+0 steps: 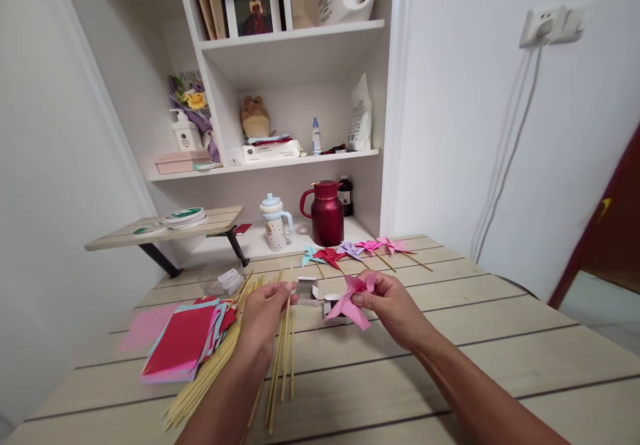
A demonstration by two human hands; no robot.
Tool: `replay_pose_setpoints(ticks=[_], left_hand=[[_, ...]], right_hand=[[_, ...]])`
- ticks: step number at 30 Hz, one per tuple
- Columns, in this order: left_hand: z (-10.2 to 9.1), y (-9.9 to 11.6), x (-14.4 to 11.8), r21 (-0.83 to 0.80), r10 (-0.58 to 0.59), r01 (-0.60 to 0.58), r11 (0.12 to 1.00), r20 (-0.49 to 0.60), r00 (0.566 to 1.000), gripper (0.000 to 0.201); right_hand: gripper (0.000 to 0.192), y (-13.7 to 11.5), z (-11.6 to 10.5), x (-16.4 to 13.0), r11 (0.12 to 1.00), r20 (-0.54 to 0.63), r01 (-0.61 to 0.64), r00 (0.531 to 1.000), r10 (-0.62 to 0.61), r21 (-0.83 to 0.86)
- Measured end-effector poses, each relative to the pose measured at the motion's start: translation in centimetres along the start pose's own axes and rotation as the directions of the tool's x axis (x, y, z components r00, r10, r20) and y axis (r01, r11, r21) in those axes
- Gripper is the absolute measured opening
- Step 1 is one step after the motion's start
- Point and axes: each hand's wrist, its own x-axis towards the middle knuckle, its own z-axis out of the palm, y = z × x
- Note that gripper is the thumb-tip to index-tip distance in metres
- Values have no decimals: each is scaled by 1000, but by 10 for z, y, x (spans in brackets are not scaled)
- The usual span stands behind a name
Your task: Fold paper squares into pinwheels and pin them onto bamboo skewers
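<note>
**Pink pinwheel in the right hand, sticks under the left**

The right hand pinches a pink paper pinwheel by its upper edge, thumb and fingertips pressed together on the folded paper, and holds it just above the desk. The pinwheel hangs to the left of that hand, in the gap between the two hands.

The left hand lies over a loose bundle of sticks, with its fingertips closed at the far end of one or two of them; how firm the pinch is cannot be told. The sticks run long-axis away from the person, near end toward the body and far end toward the shelf, fanned slightly. The left hand touches them; the right is well apart from them, so the left is plainly the nearer hand. The stick tips at the left fingertips lie near the pinwheel, to its left.

Between and just beyond the hands stand two small boxes; the one nearer the left hand looks open, but what is inside cannot be made out.

Left of the sticks lies a stack of coloured paper, red on top. At the far edge of the desk is a row of finished pinwheels on sticks, side by side.
</note>
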Motion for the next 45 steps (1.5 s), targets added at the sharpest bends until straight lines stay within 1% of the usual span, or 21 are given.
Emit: replay_pose_setpoints(ticks=[3,5,8,11,14,17,19,21,23,25,28,30,34,39,41,45], left_hand=[[20,-5,3,-256,-124,136,957,61,990,11],[30,-12,3,-386,-160,180,905,85,984,11],[36,-24,1,-518,-154,183,836,99,983,17],[38,-37,-6,-576,-107,147,804,103,989,21],[42,-50,-16,-568,-68,132,812,134,989,20],[48,-60,-26,-525,-57,146,838,183,981,32],[52,-62,-30,-504,-39,139,852,205,978,33],[55,-60,-32,-503,-6,109,857,203,979,30],[54,-54,-31,-520,40,51,853,163,986,26],[52,-46,-28,-538,96,-38,842,80,992,22],[45,-37,-25,-531,164,-148,834,-18,986,16],[42,-36,-22,-512,186,-185,839,-50,981,15],[37,-48,-12,-469,168,-185,864,-78,983,16],[31,-66,4,-441,77,-139,887,-157,985,24],[28,-67,6,-441,75,-142,886,-166,983,27],[27,-56,1,-439,130,-178,880,-137,982,27]], right_hand=[[27,-3,-4,2,1000,-22,22,1000,-22,-5],[27,-4,-6,2,1000,-34,27,999,-27,-3],[29,-4,-7,3,1000,-36,15,999,-15,-2],[33,-1,-4,2,1000,-22,-2,1000,2,1],[33,2,-1,0,1000,-2,-13,1000,13,4],[32,3,0,0,1000,5,-12,1000,12,-1],[31,3,0,0,1000,1,-8,1000,8,-7],[30,2,-2,0,1000,-4,-8,1000,7,-14],[30,0,-4,-1,1000,-14,-4,1000,4,-19],[29,-2,-5,-2,1000,-26,1,1000,-2,-21],[26,-5,-6,-4,1000,-40,11,999,-12,-23],[23,-6,-6,-5,1000,-38,18,999,-19,-21],[19,-5,-4,-6,1000,-6,11,1000,-11,-20],[18,-3,-2,-6,1000,17,0,1000,0,-26],[18,-3,-1,-7,999,17,12,1000,-11,-33],[18,-6,1,-8,998,19,28,999,-26,-64]])
